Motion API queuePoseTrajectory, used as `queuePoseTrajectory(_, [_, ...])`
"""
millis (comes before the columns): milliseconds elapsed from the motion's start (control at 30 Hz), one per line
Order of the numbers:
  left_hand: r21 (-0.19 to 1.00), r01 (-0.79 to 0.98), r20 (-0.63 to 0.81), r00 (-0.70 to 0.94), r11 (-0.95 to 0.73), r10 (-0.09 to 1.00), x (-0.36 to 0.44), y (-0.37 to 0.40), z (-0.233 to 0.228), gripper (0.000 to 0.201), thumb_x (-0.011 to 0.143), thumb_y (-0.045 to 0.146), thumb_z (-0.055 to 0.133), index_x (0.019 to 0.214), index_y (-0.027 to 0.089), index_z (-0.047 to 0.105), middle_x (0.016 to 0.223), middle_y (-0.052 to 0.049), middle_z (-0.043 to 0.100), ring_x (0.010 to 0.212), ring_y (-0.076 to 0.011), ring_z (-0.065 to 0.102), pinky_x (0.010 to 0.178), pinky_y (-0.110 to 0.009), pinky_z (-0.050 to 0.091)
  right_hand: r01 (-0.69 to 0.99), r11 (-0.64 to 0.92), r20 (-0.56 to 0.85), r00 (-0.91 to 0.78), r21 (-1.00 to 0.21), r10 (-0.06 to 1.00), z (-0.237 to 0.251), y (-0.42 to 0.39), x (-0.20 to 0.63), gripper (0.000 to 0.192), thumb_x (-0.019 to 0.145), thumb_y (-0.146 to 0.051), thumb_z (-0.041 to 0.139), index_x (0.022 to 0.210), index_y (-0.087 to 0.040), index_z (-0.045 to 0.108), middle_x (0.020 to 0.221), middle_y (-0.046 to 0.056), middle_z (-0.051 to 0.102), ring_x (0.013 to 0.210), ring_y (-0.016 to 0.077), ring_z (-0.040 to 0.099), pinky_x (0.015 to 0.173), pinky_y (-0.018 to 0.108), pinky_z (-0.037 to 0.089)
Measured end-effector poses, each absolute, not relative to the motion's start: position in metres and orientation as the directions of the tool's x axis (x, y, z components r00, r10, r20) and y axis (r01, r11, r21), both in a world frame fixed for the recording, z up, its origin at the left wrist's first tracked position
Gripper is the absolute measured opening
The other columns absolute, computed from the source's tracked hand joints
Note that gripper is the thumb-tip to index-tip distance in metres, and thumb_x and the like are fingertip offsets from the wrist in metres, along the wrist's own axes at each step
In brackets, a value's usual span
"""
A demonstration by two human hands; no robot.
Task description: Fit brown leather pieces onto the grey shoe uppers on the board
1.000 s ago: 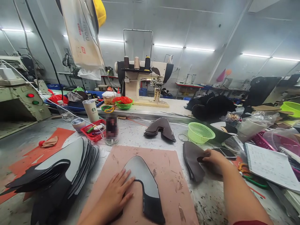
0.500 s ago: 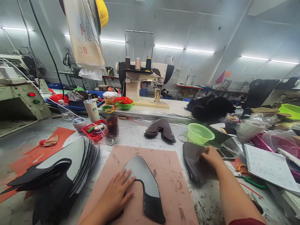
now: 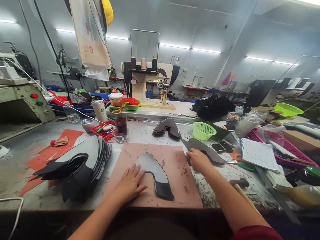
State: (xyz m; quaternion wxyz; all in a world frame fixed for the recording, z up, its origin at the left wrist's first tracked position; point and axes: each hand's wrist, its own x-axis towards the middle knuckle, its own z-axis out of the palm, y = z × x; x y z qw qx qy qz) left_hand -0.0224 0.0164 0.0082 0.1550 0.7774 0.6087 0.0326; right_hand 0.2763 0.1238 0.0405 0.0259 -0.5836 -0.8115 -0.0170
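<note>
My left hand (image 3: 131, 183) lies flat with fingers spread on the left part of a curved shoe-upper piece (image 3: 152, 166), light grey at its toe and black along its lower leg. That piece rests on a pinkish-brown board (image 3: 117, 166). Beyond the board's right edge, my right hand (image 3: 199, 160) is closed on a dark grey shoe-upper piece (image 3: 191, 145); the fingertips are partly hidden. Dark grey pieces (image 3: 212, 153) lie just behind that hand. Farther back sits a small stack of curved dark grey pieces (image 3: 167, 128).
To the left stands a thick stack of grey-and-black pieces (image 3: 96, 156) over orange sheets (image 3: 45, 155). A green basket (image 3: 203, 131), notebook (image 3: 260, 155) and hammer (image 3: 240, 182) are on the right. A sewing machine (image 3: 140, 86) stands behind, with a cup (image 3: 99, 111) at left.
My right hand has moved left toward the board, with a dark grey piece in its fingers. My left hand stays on the grey-and-black piece. The camera view has shifted.
</note>
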Motion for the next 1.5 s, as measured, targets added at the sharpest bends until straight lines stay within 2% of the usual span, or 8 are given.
queuePoseTrajectory(200, [0.704,0.682,0.095,0.182,-0.195,0.979,-0.004,-0.007,0.03,0.073,0.072,0.049,0.052,0.132,0.017,0.024,0.138,-0.013,0.028,0.127,-0.0249,0.024,0.103,-0.042,0.025,0.561,0.791,0.272,-0.743,-0.247,0.612,0.093,0.001,0.224,0.045,0.07,-0.004,0.04,0.108,-0.022,0.058,0.118,0.005,0.055,0.092,0.0194,0.051,0.08,0.032,0.043])
queuePoseTrajectory(267, [0.87,0.459,0.106,0.183,-0.18,0.977,-0.003,-0.018,0.042,0.07,0.07,0.051,0.054,0.127,0.018,0.032,0.13,-0.011,0.042,0.119,-0.0247,0.038,0.099,-0.039,0.033,0.427,0.817,0.29,-0.784,-0.388,0.548,0.111,-0.022,0.222,0.043,0.073,-0.007,0.042,0.11,-0.024,0.057,0.115,0.004,0.056,0.089,0.0178,0.053,0.079,0.031,0.044])
queuePoseTrajectory(367, [0.983,0.185,-0.045,0.289,-0.01,0.956,-0.006,-0.032,0.054,0.049,0.07,0.051,0.054,0.106,0.018,0.053,0.103,-0.007,0.062,0.096,-0.0246,0.056,0.085,-0.038,0.045,0.351,0.679,0.252,-0.741,-0.645,0.622,0.114,-0.026,0.226,0.039,0.078,-0.015,0.045,0.115,-0.025,0.054,0.106,0.004,0.06,0.087,0.0161,0.056,0.078,0.03,0.045])
queuePoseTrajectory(500, [0.963,0.104,-0.269,0.246,0.25,0.931,-0.009,-0.03,0.045,0.045,0.072,0.045,0.052,0.106,0.016,0.052,0.098,-0.006,0.064,0.086,-0.0235,0.06,0.075,-0.036,0.05,0.338,0.353,0.038,-0.673,-0.873,0.738,0.071,0.006,0.218,0.038,0.074,-0.014,0.049,0.11,-0.025,0.058,0.107,0.003,0.061,0.098,0.0174,0.055,0.087,0.033,0.042])
queuePoseTrajectory(667, [0.924,0.314,-0.213,-0.046,0.217,0.976,-0.014,0.008,0.017,0.055,0.076,0.029,0.044,0.127,0.018,0.03,0.119,-0.008,0.054,0.102,-0.0206,0.054,0.086,-0.035,0.045,0.412,0.187,-0.083,-0.556,-0.892,0.827,0.023,0.058,0.182,0.033,0.073,-0.014,0.048,0.101,-0.018,0.063,0.106,0.007,0.061,0.1,0.019,0.054,0.091,0.036,0.039])
queuePoseTrajectory(867, [0.712,0.701,-0.054,-0.018,0.051,0.998,-0.036,0.064,0.0,0.039,0.073,0.025,0.045,0.111,0.018,0.054,0.114,-0.003,0.058,0.106,-0.0193,0.052,0.092,-0.031,0.041,0.421,0.196,-0.054,-0.514,-0.886,0.856,-0.001,0.106,0.152,0.031,0.072,-0.011,0.05,0.099,-0.019,0.064,0.101,0.004,0.063,0.097,0.017,0.056,0.09,0.033,0.04])
queuePoseTrajectory(1067, [0.658,0.752,-0.047,0.023,0.014,0.999,-0.045,0.073,-0.014,0.034,0.073,0.027,0.047,0.103,0.018,0.061,0.104,-0.005,0.064,0.097,-0.0193,0.057,0.089,-0.03,0.042,0.484,0.333,0.045,-0.515,-0.809,0.856,-0.017,0.114,0.152,0.031,0.073,-0.012,0.052,0.102,-0.015,0.063,0.09,0.007,0.061,0.089,0.0173,0.056,0.083,0.031,0.043])
queuePoseTrajectory(1500, [0.595,0.803,-0.057,0.076,-0.028,0.995,-0.042,0.073,-0.016,0.034,0.077,0.027,0.044,0.106,0.017,0.059,0.102,-0.006,0.064,0.094,-0.0182,0.058,0.084,-0.027,0.042,0.534,0.297,0.008,-0.477,-0.792,0.879,-0.018,0.11,0.154,0.034,0.073,-0.01,0.051,0.102,-0.023,0.064,0.087,0.004,0.056,0.085,0.0153,0.054,0.081,0.029,0.042])
